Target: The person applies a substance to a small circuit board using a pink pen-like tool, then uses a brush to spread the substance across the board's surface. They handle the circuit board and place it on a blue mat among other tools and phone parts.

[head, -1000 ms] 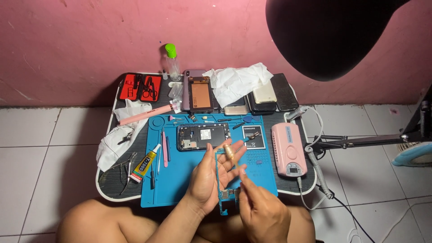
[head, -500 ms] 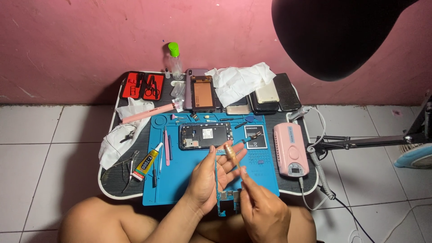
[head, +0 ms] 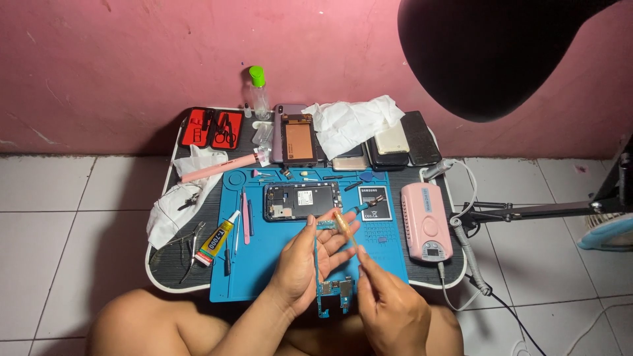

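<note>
The left hand [head: 304,264] grips a circuit board [head: 331,290] by its edge, upright over the blue mat [head: 264,264]. The right hand [head: 389,310], just beside it, pinches a thin tool [head: 346,229] whose tip touches the board's top. An open phone [head: 302,201] lies just beyond both hands.

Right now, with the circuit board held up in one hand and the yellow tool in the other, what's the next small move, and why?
Probably ease the tip of the yellow-handled tool down onto the circuit board. The left hand holds the board upright above the blue mat, and the right hand pinches the tool with its tip near the board's upper end, so contact looks close.
</note>
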